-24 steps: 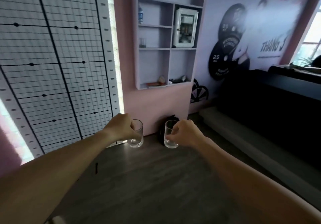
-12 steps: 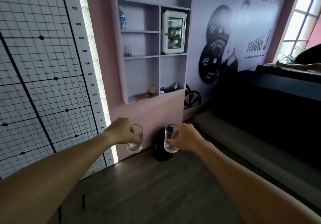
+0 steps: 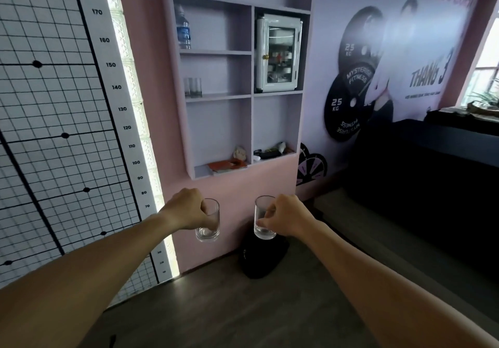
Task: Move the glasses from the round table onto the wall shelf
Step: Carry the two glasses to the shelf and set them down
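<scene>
height chart (image 3: 67, 110): 180 down to 70, upper left
banner (image 3: 391, 58): "WORKSHOP YOGA", "THANG 3", top right
plates (image 3: 351, 88): "25 KG", "MYSTERISE FITNESS"

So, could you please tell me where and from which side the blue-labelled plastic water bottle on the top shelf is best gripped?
Grip the blue-labelled plastic water bottle around its labelled middle, coming from the front right: it stands upright, tucked against the compartment's left wall, with open space only to its right.
</scene>
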Tool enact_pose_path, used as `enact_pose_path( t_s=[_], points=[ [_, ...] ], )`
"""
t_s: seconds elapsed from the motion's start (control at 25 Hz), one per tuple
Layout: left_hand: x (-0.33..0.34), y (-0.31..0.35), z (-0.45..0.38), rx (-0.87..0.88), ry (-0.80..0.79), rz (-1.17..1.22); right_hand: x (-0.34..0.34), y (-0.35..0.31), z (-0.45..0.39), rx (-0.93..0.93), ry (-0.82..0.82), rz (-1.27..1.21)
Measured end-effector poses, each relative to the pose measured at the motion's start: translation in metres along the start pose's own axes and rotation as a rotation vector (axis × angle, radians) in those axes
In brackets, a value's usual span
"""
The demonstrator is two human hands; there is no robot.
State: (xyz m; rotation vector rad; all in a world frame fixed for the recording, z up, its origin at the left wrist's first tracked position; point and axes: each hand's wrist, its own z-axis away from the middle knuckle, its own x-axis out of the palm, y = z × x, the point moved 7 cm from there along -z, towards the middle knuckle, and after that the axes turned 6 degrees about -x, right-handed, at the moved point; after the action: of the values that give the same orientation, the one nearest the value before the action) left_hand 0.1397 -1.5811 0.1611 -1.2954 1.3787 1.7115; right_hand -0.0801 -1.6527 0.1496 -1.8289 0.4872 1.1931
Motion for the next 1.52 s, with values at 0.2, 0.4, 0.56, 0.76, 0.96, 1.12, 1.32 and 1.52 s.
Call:
enact_pose_path(
  t_s=[0.2,0.4,0.56,0.76,0.96,1.12,1.32,1.52],
  points=[
    [-0.01,0.022,-0.075,-0.04,0.057,0.012,-0.019,0.035,-0.079,-0.075,-0.029,0.003],
    [-0.013,0.036,-0.137,-0.042,0.057,0.053,-0.026,0.057,-0.146,-0.144,-0.051,-0.012],
    [-0.009,0.029,-0.193,-0.063,0.065,0.06,-0.02,0.069,-0.205,-0.166,-0.063,-0.022],
    [-0.024,0.018,-0.273,-0.056,0.088,-0.003,-0.016,0.068,-0.288,-0.197,-0.071,0.003],
    [-0.077,0.009,-0.366,-0.03,0.189,-0.013,-0.034,0.044,-0.394,-0.231,-0.038,0.052],
    [-0.127,0.0,-0.425,-0.008,0.263,-0.05,-0.06,0.021,-0.47,-0.254,0.03,0.023],
    [-0.19,-0.012,-0.481,0.006,0.385,-0.064,-0.079,0.004,-0.551,-0.269,0.101,0.027],
    [-0.221,-0.018,-0.532,-0.023,0.434,-0.055,-0.095,-0.018,-0.615,-0.35,0.129,0.016]
  ],
)
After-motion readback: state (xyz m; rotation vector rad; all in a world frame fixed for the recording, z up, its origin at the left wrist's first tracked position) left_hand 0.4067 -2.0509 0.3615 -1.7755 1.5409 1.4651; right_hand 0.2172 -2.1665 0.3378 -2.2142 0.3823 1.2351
